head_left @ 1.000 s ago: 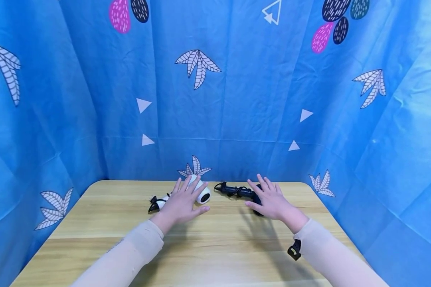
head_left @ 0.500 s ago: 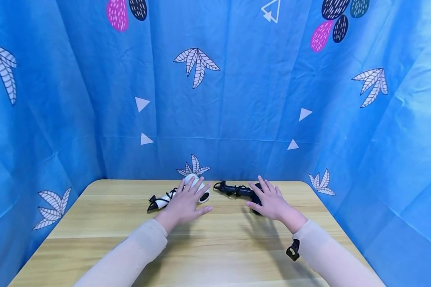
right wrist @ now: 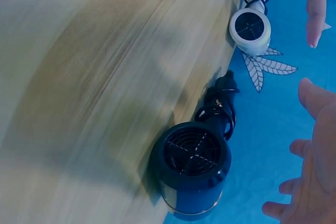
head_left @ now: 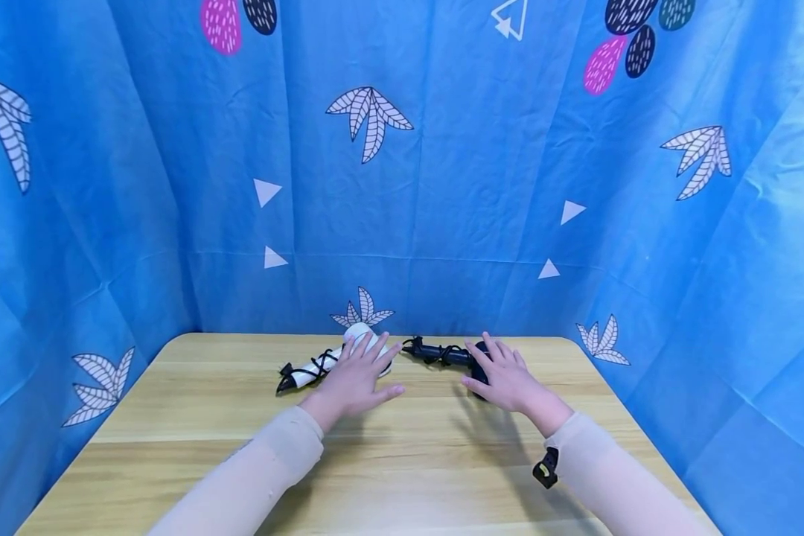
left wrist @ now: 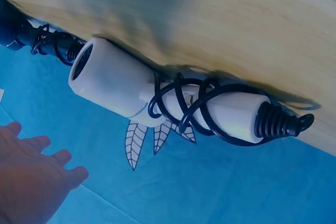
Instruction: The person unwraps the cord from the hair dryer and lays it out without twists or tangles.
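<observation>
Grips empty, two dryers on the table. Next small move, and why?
I'd probably ease the left grip down to the white dryer: the grip is spread and empty and overlaps that dryer in the head view, yet the left wrist view shows a gap between them.

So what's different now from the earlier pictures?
The left grip moved a little to the person's right, so more of the white hair dryer shows in the head view, mainly its cord-wrapped handle. Nothing was taken hold of or let go. The right grip, the black hair dryer and the white one stayed about where they were.
</observation>
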`<act>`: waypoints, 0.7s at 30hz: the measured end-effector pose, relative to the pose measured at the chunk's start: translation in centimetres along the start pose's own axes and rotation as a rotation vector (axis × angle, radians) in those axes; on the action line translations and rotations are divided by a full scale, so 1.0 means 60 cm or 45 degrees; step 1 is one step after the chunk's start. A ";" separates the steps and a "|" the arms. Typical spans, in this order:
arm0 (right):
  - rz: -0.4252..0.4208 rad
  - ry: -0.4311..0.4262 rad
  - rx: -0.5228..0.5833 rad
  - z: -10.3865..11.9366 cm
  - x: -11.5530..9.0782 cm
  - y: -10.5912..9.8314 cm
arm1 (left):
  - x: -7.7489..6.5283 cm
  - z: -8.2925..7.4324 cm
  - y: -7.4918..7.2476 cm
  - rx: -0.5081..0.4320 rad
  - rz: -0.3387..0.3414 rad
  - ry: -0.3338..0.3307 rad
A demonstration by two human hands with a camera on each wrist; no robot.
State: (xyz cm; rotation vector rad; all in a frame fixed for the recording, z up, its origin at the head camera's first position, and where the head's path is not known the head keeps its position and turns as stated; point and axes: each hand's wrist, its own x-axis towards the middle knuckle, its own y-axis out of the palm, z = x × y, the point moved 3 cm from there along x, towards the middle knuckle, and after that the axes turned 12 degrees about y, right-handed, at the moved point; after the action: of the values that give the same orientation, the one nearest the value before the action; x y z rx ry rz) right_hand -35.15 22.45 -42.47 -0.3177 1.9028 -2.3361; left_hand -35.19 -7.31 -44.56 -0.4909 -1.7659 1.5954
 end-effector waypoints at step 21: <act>0.021 0.028 0.039 -0.023 0.008 0.025 | 0.031 -0.020 0.021 -0.062 0.045 0.032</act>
State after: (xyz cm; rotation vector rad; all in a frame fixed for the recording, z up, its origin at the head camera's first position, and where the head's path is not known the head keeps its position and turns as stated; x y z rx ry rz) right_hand -36.02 23.38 -44.16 -0.2736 1.8694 -2.3654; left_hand -35.82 -4.96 -45.36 -0.5663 -1.7898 1.5665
